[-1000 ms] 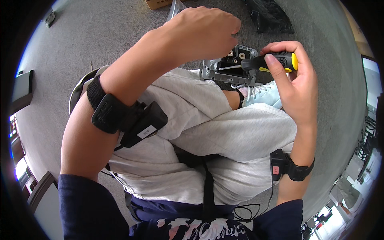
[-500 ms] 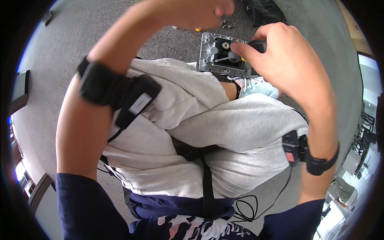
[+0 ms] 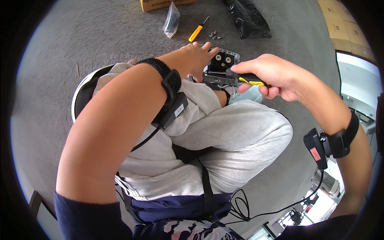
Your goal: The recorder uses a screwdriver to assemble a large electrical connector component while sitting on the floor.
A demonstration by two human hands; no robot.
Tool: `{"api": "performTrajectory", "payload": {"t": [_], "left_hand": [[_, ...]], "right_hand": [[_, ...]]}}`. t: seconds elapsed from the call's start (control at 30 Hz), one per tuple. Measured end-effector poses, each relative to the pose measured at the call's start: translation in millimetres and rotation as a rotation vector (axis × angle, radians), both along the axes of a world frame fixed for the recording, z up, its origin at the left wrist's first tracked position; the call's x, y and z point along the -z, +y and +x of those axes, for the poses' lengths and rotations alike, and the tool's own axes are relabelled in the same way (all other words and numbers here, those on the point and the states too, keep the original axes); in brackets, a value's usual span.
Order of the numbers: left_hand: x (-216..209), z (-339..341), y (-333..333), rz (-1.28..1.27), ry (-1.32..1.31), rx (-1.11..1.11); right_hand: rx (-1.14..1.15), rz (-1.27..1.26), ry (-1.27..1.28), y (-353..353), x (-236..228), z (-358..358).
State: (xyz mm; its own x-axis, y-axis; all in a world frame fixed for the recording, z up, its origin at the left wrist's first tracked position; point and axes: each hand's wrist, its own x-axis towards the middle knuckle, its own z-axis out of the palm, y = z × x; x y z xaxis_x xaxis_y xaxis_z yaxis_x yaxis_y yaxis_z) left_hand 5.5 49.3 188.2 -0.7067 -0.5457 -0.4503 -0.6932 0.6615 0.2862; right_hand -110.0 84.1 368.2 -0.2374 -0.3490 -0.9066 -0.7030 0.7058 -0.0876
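Observation:
Beyond my crossed legs a grey metal housing point(image 3: 221, 80) with a dark inside and pale round parts rests by my shoe point(image 3: 246, 94). My left hand point(image 3: 195, 58) is at its left side, fingers spread; the palm's contact is hidden. My right hand point(image 3: 272, 74) is closed around the black and yellow handle of a screwdriver point(image 3: 253, 79). Its thin shaft points left across the near part of the housing. Whether the tip touches a screw cannot be made out.
Past the housing lie a yellow-handled screwdriver point(image 3: 196, 33), several small screws point(image 3: 215, 35) and a clear plastic bag point(image 3: 171, 22). A black plastic bag point(image 3: 249, 20) is further right. A cardboard box point(image 3: 160, 4) stands at the far edge. A black cable point(image 3: 276, 211) loops beside me.
My left hand has come down from above to the housing's left side. My right hand keeps the screwdriver, its handle now more exposed. The view has shifted, bringing the far items into sight.

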Motion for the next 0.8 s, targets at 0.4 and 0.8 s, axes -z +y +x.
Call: {"api": "performTrajectory", "payload": {"t": [0.4,0.8], "left_hand": [[6,-6,-3,-0.010,0.057,0.074],[5,8,-7,-0.032,0.077,0.048]], "right_hand": [[-0.313,0.032,0.260,3,12,28],[-0.903,-0.210,0.336,12,16,35]]}}
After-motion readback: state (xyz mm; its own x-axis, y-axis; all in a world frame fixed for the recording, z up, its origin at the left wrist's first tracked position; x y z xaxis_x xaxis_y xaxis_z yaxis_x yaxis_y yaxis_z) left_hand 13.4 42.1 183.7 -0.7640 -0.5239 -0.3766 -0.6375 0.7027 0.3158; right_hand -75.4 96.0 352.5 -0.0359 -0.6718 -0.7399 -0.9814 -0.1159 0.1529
